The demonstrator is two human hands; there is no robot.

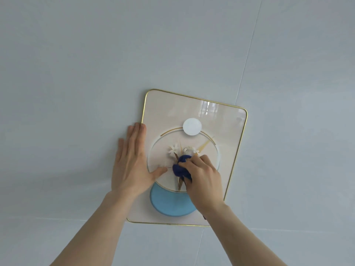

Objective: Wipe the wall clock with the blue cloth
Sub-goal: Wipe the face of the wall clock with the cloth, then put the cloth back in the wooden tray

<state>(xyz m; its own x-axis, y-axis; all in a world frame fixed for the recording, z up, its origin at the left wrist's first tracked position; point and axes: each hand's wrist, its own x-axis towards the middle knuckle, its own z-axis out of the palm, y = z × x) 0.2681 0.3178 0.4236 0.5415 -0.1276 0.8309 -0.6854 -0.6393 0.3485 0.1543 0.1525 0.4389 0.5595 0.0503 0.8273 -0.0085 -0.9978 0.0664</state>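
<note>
The wall clock point(194, 120) bears no readable text, numbers or labels.

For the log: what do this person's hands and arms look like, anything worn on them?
Both arms are bare from the frame edge to the wrist, with no sleeves in view. The left hand and right hand show no gloves, rings, watch or bracelet. Fingernails look short and unpainted.

Both forearms are bare from the elbow down, with no sleeve showing. The left hand point(132, 162) and right hand point(203, 181) wear no gloves, rings or watch.
</note>
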